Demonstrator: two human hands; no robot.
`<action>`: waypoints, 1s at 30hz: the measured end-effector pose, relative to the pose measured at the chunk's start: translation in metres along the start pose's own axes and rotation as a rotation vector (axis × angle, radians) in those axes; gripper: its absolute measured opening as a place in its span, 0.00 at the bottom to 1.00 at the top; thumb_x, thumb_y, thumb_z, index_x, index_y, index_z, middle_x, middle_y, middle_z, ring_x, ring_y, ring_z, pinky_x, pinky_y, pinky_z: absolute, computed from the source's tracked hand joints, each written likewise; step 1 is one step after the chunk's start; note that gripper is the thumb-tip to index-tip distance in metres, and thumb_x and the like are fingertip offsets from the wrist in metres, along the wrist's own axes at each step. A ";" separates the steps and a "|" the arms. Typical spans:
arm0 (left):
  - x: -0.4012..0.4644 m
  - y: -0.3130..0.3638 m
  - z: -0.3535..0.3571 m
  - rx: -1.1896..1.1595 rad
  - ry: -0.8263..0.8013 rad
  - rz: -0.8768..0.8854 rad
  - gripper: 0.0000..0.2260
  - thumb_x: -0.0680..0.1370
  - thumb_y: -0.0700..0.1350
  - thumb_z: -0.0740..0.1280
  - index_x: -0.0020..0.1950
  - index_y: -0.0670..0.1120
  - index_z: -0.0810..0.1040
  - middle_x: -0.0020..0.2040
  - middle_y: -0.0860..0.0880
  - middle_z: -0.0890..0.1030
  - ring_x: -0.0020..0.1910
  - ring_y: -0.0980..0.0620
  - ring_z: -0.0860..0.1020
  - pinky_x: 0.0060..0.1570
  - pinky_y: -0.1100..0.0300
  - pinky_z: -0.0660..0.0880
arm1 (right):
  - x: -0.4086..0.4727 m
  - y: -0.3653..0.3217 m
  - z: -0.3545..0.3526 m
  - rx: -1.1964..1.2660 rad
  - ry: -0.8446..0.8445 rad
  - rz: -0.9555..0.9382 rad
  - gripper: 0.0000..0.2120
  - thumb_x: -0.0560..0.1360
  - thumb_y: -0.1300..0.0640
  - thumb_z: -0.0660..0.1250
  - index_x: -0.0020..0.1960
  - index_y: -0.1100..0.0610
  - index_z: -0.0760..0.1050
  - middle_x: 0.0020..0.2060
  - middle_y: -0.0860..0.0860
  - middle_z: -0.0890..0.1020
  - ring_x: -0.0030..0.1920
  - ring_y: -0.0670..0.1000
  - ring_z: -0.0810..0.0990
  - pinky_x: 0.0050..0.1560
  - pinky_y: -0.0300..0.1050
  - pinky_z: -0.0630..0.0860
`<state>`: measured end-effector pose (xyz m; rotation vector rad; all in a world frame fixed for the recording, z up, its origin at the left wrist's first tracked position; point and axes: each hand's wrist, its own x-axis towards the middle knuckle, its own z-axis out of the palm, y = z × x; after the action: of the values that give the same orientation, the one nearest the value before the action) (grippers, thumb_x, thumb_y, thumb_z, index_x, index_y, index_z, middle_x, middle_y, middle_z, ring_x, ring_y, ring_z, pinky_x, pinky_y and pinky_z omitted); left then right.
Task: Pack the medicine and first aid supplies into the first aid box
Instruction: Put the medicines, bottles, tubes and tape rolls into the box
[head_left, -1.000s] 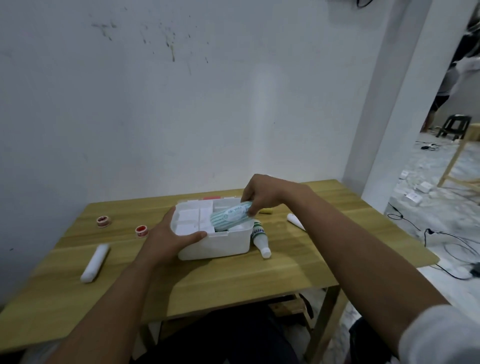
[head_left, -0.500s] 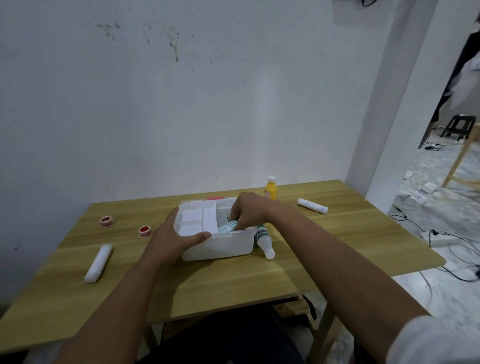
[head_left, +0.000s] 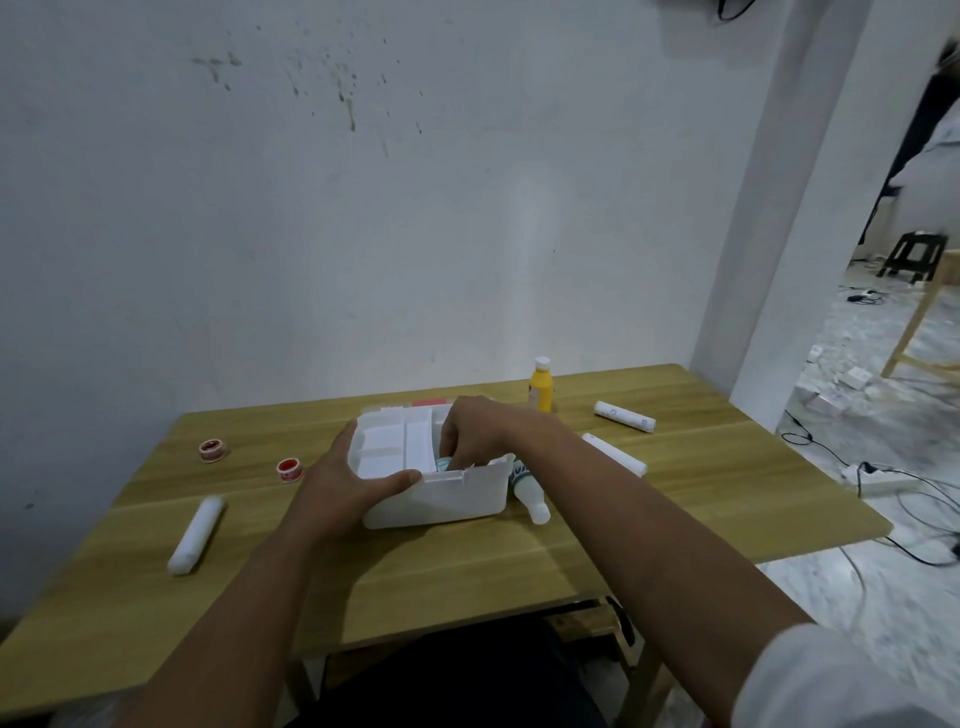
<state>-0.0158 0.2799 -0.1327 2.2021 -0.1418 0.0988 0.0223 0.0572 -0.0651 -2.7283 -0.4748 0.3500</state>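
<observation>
White plastic, centre of the desk: the first aid box (head_left: 441, 496) stands open on the wooden desk (head_left: 467, 577), divided tray on its left half, deeper well on its right.
Left of the box: two red tape rolls (head_left: 249, 460) lie well out toward the wall, and a white gauze roll (head_left: 196, 534) lies nearer you, all still unpacked.
Your left hand (head_left: 340, 480): it braces the box's left wall, thumb hooked over the near rim, fingers curled round the far corner.
Your right hand (head_left: 470, 434): it reaches down into the box's right well, fingers bent round a teal packet (head_left: 445, 462) that shows only as a sliver.
Step in hand: by my judgement, you are seating that packet in the well.
Right of the box: a white bottle (head_left: 527, 493) lies touching its right wall; a yellow bottle (head_left: 541, 384) stands behind; two more white rolls (head_left: 618, 434) lie further right.
Next move: let go of the packet, lift clear, and take the bottle lying against the box; keep your left hand steadying.
</observation>
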 end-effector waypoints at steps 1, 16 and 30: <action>0.000 0.001 0.000 -0.002 0.001 0.005 0.51 0.62 0.69 0.78 0.79 0.59 0.60 0.76 0.51 0.71 0.68 0.47 0.71 0.56 0.49 0.76 | -0.001 0.001 0.000 0.021 -0.001 -0.001 0.13 0.73 0.59 0.78 0.57 0.61 0.85 0.51 0.54 0.87 0.42 0.50 0.84 0.42 0.40 0.81; 0.002 -0.004 0.000 -0.051 -0.011 0.012 0.55 0.54 0.76 0.75 0.78 0.61 0.62 0.72 0.56 0.74 0.64 0.51 0.73 0.52 0.53 0.77 | 0.004 0.114 -0.048 0.145 0.539 0.325 0.30 0.81 0.49 0.66 0.80 0.56 0.65 0.76 0.56 0.70 0.75 0.58 0.69 0.72 0.52 0.68; -0.003 0.001 0.001 -0.082 0.040 0.033 0.45 0.62 0.64 0.80 0.76 0.62 0.65 0.64 0.61 0.74 0.61 0.55 0.73 0.44 0.65 0.71 | 0.026 0.134 -0.019 0.308 0.810 0.380 0.20 0.73 0.52 0.76 0.63 0.55 0.76 0.57 0.56 0.84 0.57 0.57 0.81 0.49 0.46 0.73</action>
<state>-0.0193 0.2788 -0.1328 2.1149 -0.1565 0.1528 0.0895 -0.0569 -0.1030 -2.3667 0.2954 -0.5436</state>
